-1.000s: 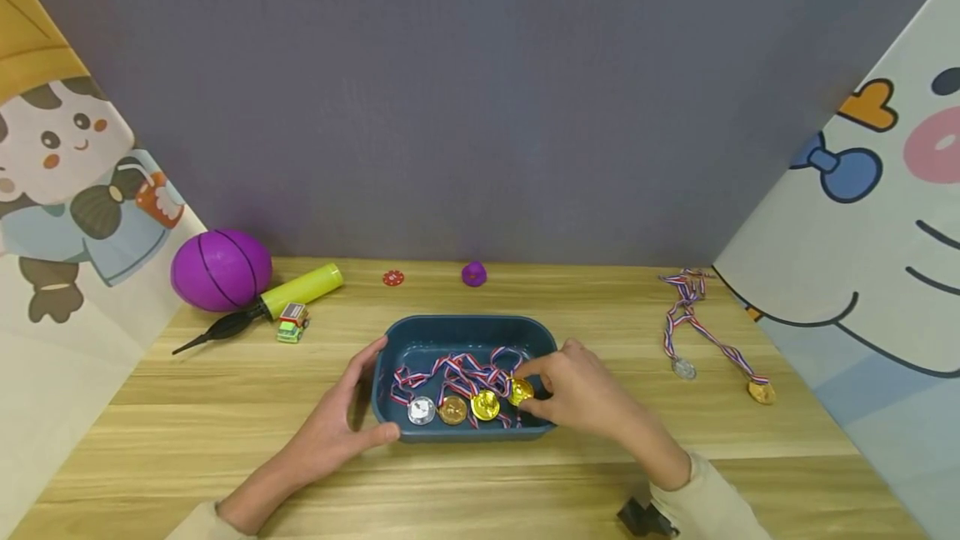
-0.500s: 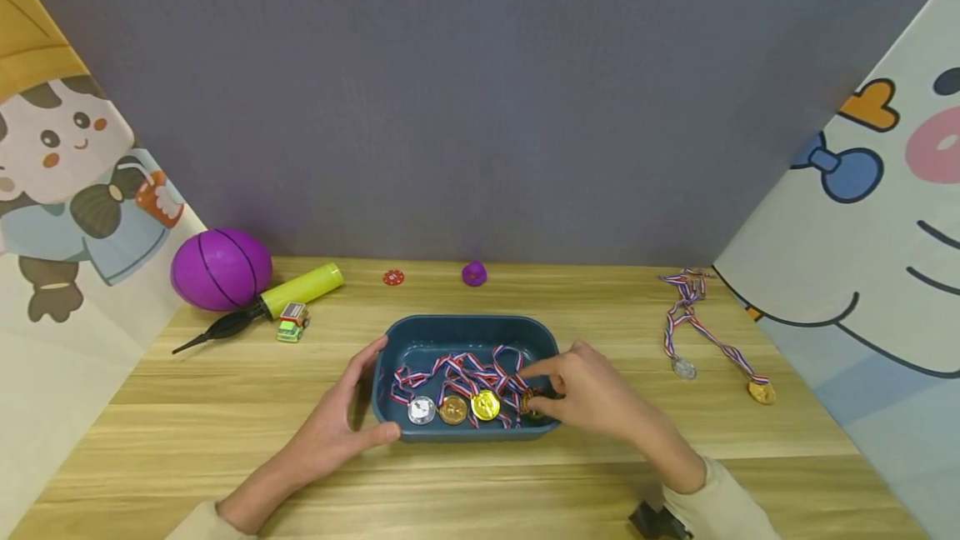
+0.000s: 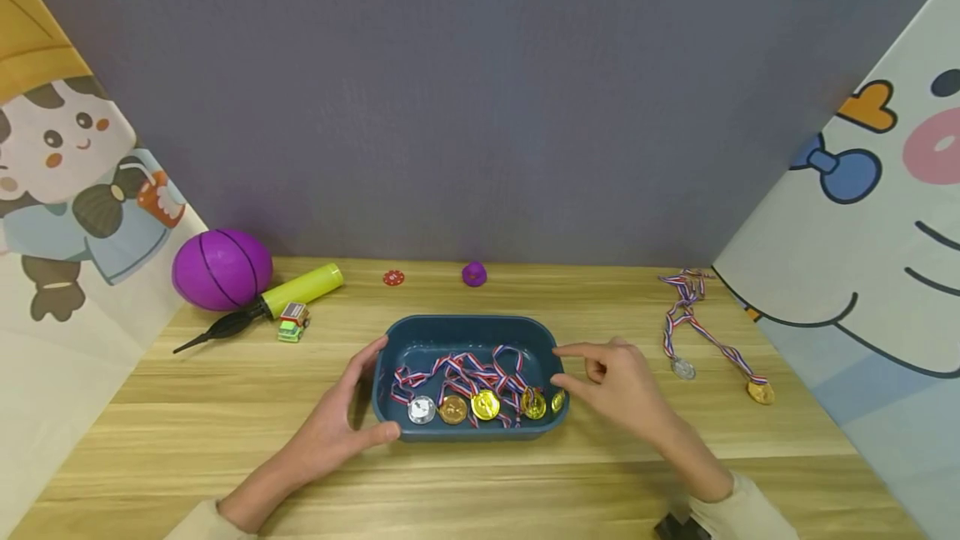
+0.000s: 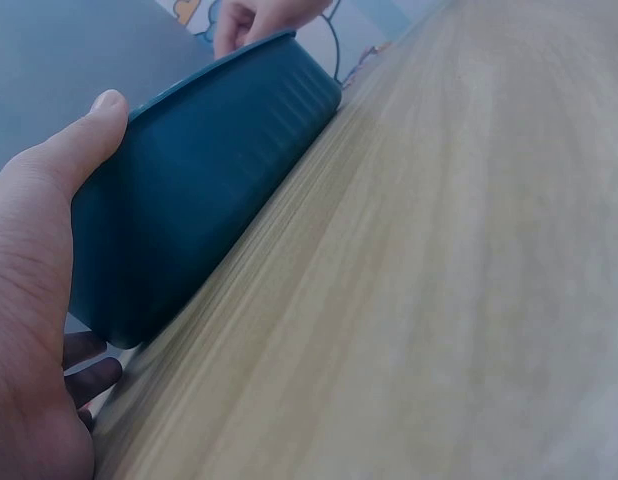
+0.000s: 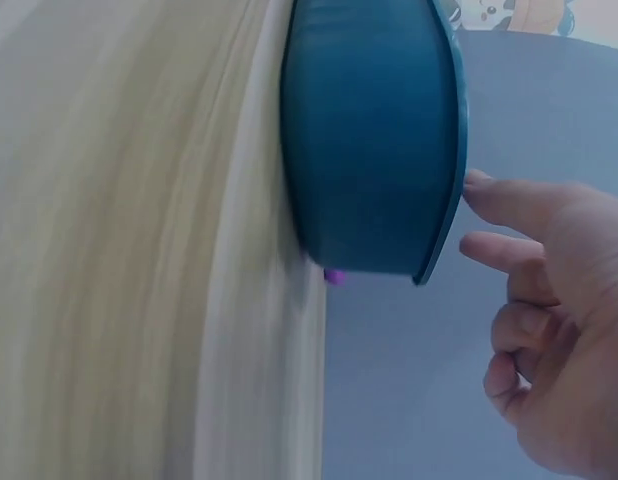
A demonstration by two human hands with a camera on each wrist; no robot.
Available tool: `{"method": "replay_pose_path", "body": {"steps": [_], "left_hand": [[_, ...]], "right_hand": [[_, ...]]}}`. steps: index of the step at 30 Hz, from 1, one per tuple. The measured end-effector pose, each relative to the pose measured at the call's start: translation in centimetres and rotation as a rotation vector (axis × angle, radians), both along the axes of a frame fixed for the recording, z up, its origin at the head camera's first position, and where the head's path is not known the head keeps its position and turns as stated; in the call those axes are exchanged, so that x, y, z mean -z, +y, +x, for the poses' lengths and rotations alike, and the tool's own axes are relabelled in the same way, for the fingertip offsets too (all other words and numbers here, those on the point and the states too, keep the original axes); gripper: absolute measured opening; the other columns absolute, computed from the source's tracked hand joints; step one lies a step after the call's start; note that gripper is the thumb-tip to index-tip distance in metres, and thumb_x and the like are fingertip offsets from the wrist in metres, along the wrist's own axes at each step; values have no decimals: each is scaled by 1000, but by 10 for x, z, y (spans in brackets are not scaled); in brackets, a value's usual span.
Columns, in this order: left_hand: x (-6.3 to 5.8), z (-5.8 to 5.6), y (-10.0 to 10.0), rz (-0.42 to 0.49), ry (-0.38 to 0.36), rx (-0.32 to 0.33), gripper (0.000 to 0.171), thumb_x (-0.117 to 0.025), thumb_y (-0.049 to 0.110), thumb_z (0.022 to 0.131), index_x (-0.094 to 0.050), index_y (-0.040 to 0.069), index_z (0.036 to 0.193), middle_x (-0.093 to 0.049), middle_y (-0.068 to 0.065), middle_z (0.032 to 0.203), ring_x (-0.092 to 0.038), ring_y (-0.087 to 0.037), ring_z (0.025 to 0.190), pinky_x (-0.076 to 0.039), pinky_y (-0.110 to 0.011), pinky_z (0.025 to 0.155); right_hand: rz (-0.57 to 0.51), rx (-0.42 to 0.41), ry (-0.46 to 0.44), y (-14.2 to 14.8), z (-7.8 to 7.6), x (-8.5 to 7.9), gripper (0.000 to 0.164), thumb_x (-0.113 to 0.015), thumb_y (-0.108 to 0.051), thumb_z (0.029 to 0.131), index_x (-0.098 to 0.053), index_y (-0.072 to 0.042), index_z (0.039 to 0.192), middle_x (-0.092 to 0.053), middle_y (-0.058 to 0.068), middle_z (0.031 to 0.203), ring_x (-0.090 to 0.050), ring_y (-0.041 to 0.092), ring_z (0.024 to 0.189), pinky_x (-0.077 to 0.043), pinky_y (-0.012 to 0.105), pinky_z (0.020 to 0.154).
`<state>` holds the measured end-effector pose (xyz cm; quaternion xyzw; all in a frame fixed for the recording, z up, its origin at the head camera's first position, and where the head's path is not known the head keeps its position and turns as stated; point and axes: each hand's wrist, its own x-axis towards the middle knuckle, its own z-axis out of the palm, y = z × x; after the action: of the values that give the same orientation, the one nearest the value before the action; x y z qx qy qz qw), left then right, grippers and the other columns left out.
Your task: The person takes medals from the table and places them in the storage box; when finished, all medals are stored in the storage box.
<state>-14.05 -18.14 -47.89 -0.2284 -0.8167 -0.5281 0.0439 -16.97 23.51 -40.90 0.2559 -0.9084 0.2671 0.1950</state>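
A dark teal plastic bin [image 3: 465, 433] sits on the table, holding several medals with red, white and blue ribbons [image 3: 465, 369]. Along its near side lie a silver medal [image 3: 422, 410], a bronze-coloured medal [image 3: 453, 410] and a gold medal [image 3: 485, 405]. Farther right is another gold medal [image 3: 533, 403], with a small gold shape on the inner wall beside it. My left hand [image 3: 330, 423] holds the bin's left end, thumb on the near side and fingers at the far corner. At the right rim, my right hand [image 3: 622, 386] has thumb and index apart, holding nothing, other fingers curled.
Two more ribboned medals, one silver [image 3: 683, 368] and one gold [image 3: 761, 392], lie at the right. Back left are a purple ball [image 3: 222, 270], a yellow-green hand pump [image 3: 302, 289] and a toy truck [image 3: 293, 322]. A red chip [image 3: 393, 277] and a purple object [image 3: 474, 274] lie behind the bin.
My right hand shifted the rightmost gold medal in the bin toward the right wall, let go of it and drew back to the right rim. The left hand stays in place.
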Motion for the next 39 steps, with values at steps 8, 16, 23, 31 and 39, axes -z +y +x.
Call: {"method": "replay_pose_path", "body": {"steps": [8, 16, 23, 31, 39], "left_hand": [[1, -1, 0, 0, 2, 1, 113, -91, 30, 88, -23, 28, 178, -49, -23, 166, -47, -52, 150, -32, -81, 119], [1, -1, -1, -2, 10, 5, 112, -91, 29, 89, -23, 28, 178, -52, -20, 164, -50, -47, 149, -36, -75, 120], [0, -1, -1, -13, -3, 1, 112, -91, 30, 90, -22, 29, 178, -50, -19, 166, -49, -46, 151, -37, -68, 122], [1, -1, 0, 14, -2, 8, 113, -91, 27, 88, -23, 27, 178, -49, -24, 166, -47, -52, 150, -32, -81, 119], [1, -1, -1, 8, -2, 6, 113, -91, 27, 88, -23, 28, 178, -49, -23, 165, -48, -52, 149, -33, -81, 119]], "right_hand": [[-46, 59, 74, 17, -1, 4, 31, -101, -14, 79, -89, -12, 107, -24, -25, 59, -24, -3, 59, -43, 34, 74], [-119, 96, 56, 36, -1, 8, 31, -98, -6, 81, -88, -9, 110, -28, -16, 56, -21, -3, 56, -36, 26, 62], [-163, 168, 34, 55, 2, 15, 31, -97, -5, 84, -87, -9, 113, -30, -11, 57, -19, -4, 55, -34, 21, 54], [-218, 260, -34, 86, 4, 19, 30, -94, -2, 87, -84, 0, 115, -31, -8, 59, -21, -2, 54, -31, 23, 48], [-178, 348, 36, 115, 5, 22, 32, -96, -1, 82, -86, -3, 112, -33, -11, 57, -21, -2, 53, -24, 24, 44]]}}
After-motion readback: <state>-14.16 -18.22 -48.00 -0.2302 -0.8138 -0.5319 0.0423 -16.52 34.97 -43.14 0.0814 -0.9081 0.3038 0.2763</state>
